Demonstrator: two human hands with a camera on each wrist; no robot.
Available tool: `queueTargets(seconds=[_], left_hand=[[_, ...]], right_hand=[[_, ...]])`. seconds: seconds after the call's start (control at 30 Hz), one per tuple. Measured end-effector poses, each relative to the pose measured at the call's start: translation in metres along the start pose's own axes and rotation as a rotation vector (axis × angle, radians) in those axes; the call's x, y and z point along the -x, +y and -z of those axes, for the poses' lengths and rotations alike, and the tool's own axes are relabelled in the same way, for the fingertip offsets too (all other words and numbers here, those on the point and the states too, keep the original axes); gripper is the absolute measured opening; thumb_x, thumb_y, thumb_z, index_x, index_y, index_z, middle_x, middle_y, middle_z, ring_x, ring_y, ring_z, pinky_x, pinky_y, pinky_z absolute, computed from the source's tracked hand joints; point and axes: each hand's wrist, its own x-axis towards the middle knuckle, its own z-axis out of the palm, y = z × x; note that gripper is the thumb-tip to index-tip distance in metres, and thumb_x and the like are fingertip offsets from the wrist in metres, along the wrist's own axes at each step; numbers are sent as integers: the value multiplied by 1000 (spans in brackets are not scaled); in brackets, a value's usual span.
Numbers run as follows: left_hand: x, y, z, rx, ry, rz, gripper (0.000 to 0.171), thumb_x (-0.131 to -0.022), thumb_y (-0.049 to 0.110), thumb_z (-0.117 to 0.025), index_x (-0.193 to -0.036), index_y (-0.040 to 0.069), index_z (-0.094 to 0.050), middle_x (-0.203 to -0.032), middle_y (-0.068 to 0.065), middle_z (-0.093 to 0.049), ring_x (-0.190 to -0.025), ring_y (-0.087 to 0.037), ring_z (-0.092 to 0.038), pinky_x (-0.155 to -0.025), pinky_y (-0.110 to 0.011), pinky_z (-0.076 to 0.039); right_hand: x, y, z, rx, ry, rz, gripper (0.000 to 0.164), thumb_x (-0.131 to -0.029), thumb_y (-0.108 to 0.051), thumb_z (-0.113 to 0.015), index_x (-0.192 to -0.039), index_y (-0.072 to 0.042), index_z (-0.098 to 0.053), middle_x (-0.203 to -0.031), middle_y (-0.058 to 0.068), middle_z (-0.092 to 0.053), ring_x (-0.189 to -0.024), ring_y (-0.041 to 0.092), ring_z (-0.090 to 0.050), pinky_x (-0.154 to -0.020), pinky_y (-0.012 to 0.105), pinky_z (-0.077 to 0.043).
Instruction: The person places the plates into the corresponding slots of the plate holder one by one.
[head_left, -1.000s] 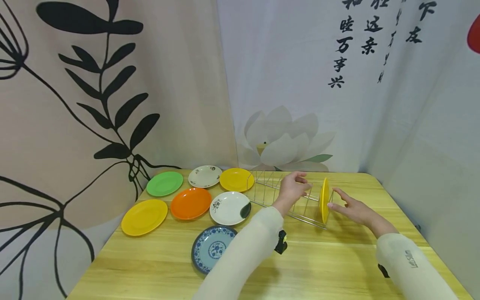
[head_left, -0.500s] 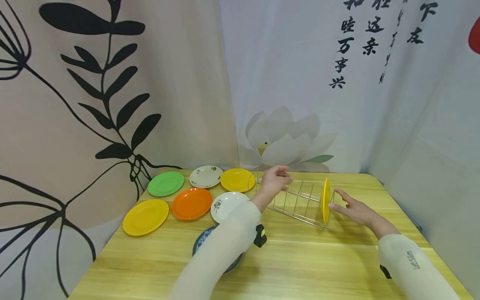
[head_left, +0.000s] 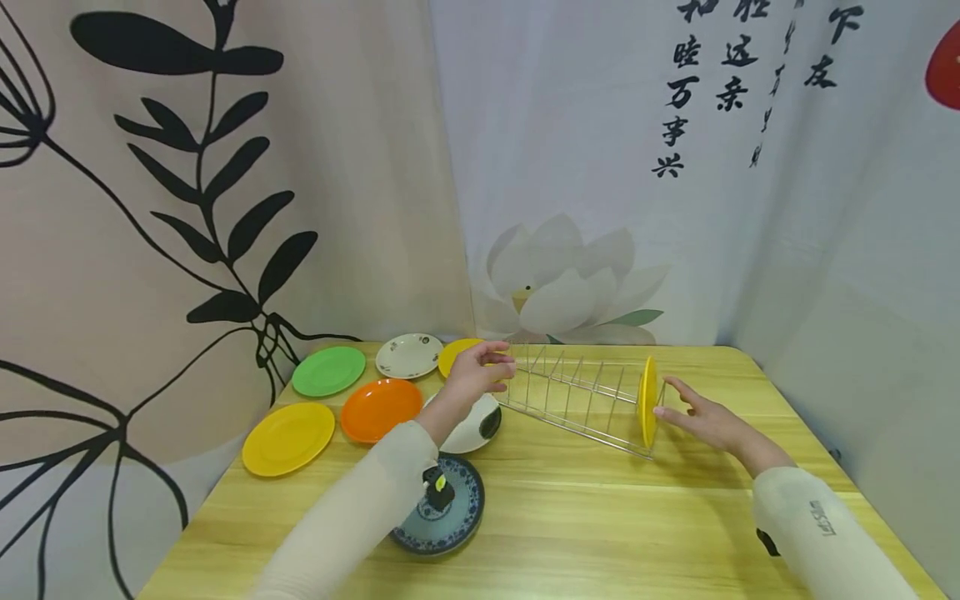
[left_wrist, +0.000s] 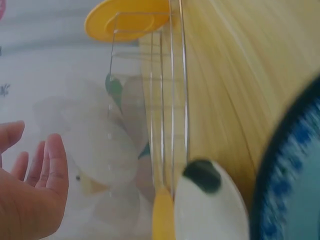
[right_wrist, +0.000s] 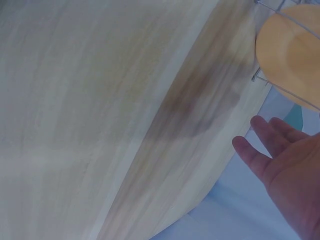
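In the head view a wire dish rack (head_left: 570, 429) stands on the table with a yellow plate (head_left: 647, 404) upright in its right end. My right hand (head_left: 705, 423) is beside that end, fingers spread and thumb close to the plate; whether it touches the rack I cannot tell. My left hand (head_left: 471, 379) hovers off the rack's left end, over the plates, fingers loosely bent and holding nothing. Under it lies a white plate (head_left: 472, 427) with a dark green patch, partly hidden. A blue-patterned plate (head_left: 461, 517) is partly covered by the left sleeve.
On the table's left lie a yellow plate (head_left: 288, 439), an orange plate (head_left: 381, 410), a green plate (head_left: 328, 372) and a white patterned plate (head_left: 408, 356). Another yellow plate (head_left: 456, 350) is half hidden by the left hand. A printed curtain (head_left: 375, 208) hangs behind the table.
My left hand has moved left, from above the rack to above the plates, uncovering the rack's middle. The right hand and the upright yellow plate have stayed in place.
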Motion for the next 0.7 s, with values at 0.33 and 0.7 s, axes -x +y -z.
queueTargets(seconds=[0.33,0.7], left_hand=[[22,-13,69,-2,136,127,43,-92,7,-70,-133,8,-58,-119,-15,-64,-99,-27,-66,-85,-40,-58],[54,-39,130,-128,147,205,44,-95,13,-68,-136,4,-55,-124,-18,-60,-104,-28,-62,-95,-44,-53]], right_hand=[[2,-2,0,8,-2,-18,86,-99,-58,-47,-160,-16,-2,-152,40,-18,-130,61,-34,-91,76,-38],[-1,-2,0,9,2,-7,87,-99,-59,-46,-160,-16,-2,-153,39,-18,-131,61,-32,-92,76,-37]])
